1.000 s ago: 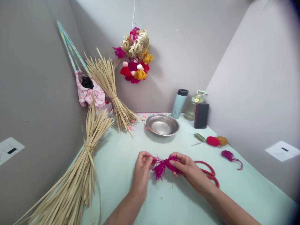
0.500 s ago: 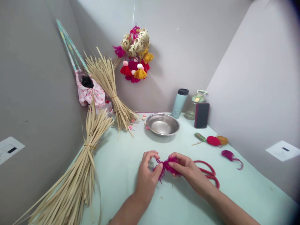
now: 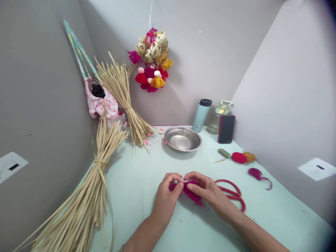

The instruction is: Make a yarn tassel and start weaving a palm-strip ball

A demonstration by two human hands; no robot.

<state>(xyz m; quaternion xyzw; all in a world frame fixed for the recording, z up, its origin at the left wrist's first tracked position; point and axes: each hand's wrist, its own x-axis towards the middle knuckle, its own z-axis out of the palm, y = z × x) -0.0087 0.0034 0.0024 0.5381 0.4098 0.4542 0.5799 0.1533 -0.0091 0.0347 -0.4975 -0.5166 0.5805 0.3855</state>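
A magenta yarn tassel (image 3: 193, 196) is between my two hands, low over the front middle of the table. My left hand (image 3: 169, 194) pinches its left end with thumb and fingertips. Thumb and fingers of my right hand (image 3: 202, 187) close around its middle, and loose strands hang out below. The fingertips of both hands nearly meet, and part of the yarn is hidden behind them. Red-handled scissors (image 3: 237, 198) lie just right of my right hand, their blades hidden under the hand.
Behind my hands stands a steel bowl (image 3: 182, 140). Straw bundles (image 3: 86, 189) lie on the left. A tumbler (image 3: 202, 115), a bottle (image 3: 215, 120) and a phone (image 3: 226, 129) stand back right. Red yarn (image 3: 238, 157) and magenta yarn (image 3: 255, 173) lie right. Tasselled ornaments (image 3: 152, 61) hang behind.
My right fingertips have moved left toward my left hand. The tassel's right part now hangs lower, its strands drooping below my right fingers.
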